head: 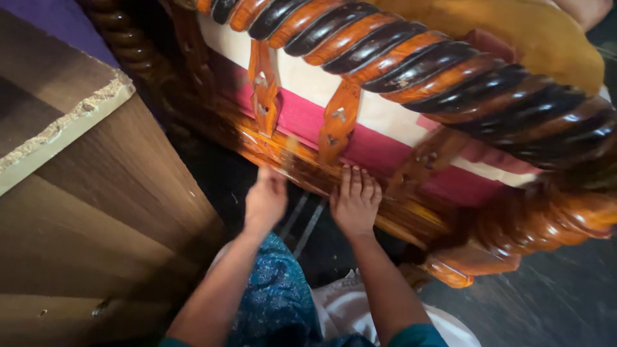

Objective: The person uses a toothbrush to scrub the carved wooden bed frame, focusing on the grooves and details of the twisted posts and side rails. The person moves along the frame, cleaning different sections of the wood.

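Both hands on the glossy wooden rail mid-scene, right hand flat with fingers pressed together, left hand blurry (can't tell its fingers), so that slick varnish could let them slip.

Wooden panel left of the sofa frame.

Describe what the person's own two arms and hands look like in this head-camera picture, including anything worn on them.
Both forearms are bare from elbow to wrist, with short teal sleeve edges just showing at the bottom of the picture. The left hand and right hand are bare: no gloves, and no rings, bangles or watch can be made out. The left hand is slightly blurred.
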